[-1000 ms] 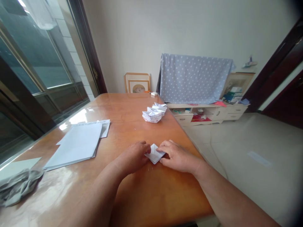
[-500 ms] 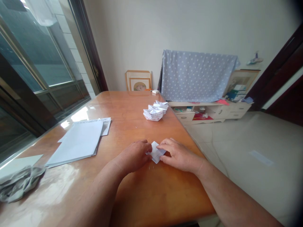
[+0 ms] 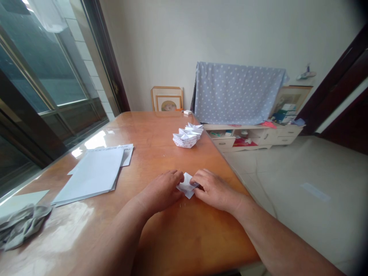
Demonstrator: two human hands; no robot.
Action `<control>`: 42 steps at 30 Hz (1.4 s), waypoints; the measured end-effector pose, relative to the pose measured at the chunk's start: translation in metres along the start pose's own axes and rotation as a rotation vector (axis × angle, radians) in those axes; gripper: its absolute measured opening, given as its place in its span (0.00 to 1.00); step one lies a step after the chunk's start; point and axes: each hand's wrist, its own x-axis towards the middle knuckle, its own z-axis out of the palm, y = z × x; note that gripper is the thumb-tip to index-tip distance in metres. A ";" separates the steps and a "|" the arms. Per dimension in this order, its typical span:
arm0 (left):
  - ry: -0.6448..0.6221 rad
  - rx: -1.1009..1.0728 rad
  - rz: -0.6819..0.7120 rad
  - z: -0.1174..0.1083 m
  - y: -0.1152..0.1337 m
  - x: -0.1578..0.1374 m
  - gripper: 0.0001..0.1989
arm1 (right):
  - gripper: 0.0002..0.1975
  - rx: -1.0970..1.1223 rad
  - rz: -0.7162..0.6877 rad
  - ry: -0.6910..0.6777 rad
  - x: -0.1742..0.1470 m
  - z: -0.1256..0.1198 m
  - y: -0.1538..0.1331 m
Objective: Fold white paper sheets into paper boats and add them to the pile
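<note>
A small white folded paper (image 3: 187,184) lies near the front right of the wooden table, between my two hands. My left hand (image 3: 166,189) has its curled fingers closed on the paper's left side. On its right side, the thumb and fingers of my right hand (image 3: 214,188) pinch the paper, and its right corner is partly hidden under them. Beyond my hands stand stacks of nested folded paper boats (image 3: 185,138), white with some reddish print on the front stack.
On the left of the table (image 3: 149,130) lie white paper sheets (image 3: 92,172) and a crumpled grey cloth (image 3: 24,226). A small white box (image 3: 188,112) sits at the far edge. Past the right edge is a low cabinet (image 3: 253,134) with a polka-dot cloth (image 3: 238,94) above it.
My right fingers have closed in a little, and the paper's right corner now looks folded inward. The whole view has shifted slightly.
</note>
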 end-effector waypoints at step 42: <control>-0.107 -0.005 -0.359 0.004 0.012 0.000 0.15 | 0.13 0.269 0.265 -0.035 0.005 0.009 0.023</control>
